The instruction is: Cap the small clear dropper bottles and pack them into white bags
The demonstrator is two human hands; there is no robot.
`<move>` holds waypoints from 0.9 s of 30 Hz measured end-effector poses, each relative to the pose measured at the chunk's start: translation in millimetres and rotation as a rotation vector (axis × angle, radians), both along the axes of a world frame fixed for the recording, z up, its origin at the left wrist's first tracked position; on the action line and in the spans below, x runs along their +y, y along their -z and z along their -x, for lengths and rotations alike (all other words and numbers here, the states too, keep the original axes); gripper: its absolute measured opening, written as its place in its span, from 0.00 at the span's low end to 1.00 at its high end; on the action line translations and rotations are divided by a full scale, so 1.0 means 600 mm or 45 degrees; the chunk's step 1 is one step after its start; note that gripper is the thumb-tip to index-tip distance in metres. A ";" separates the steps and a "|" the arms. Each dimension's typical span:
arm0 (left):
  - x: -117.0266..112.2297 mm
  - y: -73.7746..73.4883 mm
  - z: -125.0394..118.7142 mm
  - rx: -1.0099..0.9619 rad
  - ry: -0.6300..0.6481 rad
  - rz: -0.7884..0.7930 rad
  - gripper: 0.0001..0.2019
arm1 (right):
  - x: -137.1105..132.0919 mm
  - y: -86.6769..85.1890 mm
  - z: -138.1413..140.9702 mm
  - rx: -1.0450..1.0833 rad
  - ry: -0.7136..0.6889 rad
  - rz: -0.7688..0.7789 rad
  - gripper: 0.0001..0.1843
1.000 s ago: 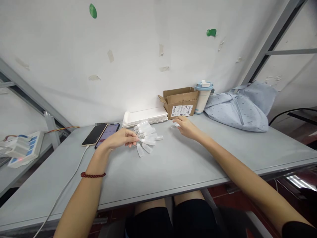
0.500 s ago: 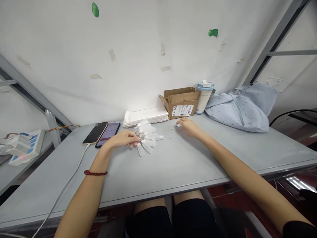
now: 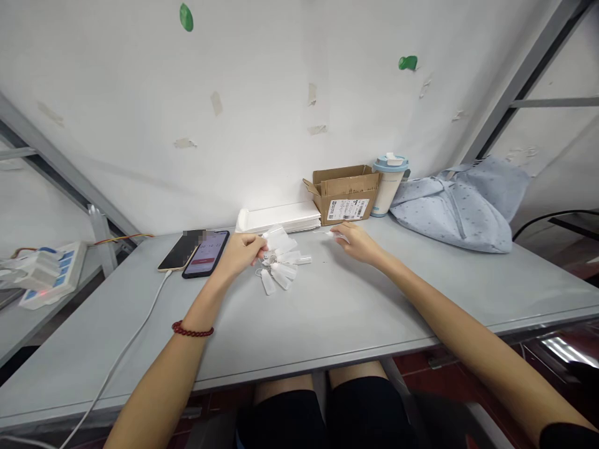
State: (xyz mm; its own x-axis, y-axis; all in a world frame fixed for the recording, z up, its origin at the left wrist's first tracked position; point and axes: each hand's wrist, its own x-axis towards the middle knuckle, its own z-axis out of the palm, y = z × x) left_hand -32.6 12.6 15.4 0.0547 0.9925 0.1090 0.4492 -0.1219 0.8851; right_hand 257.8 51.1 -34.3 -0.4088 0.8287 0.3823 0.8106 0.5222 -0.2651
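We are pinching a likely light tag (image 3: 337, 236), best edge-held, right grip (image 3: 356, 241) at tag cluster's (image 3: 284, 270) two o'clock, closure of left grip (image 3: 242, 252) unclear.

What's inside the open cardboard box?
Only the upper inside of the cardboard box shows, and nothing pokes above its rim. Its front side hides the bottom, so any contents can't be told. The right hand is outside, in front.
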 end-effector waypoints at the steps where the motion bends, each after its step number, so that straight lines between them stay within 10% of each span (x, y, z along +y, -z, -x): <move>1: -0.004 0.002 -0.009 -0.020 0.056 -0.005 0.11 | -0.006 -0.002 0.007 0.041 -0.052 -0.046 0.15; 11: -0.026 0.043 -0.068 -0.105 0.222 -0.028 0.19 | -0.060 -0.014 0.062 0.149 -0.488 -0.268 0.13; 27: -0.026 0.042 -0.065 -0.081 0.198 -0.046 0.13 | -0.071 -0.024 0.068 0.283 -0.445 -0.168 0.14</move>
State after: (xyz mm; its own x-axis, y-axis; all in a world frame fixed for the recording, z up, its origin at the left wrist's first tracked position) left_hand 6.7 -3.2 -10.1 0.1991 0.9680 0.1527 0.3660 -0.2179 0.9047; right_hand 216.9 8.2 -19.9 -0.5519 0.5928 0.5865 0.5094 0.7965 -0.3258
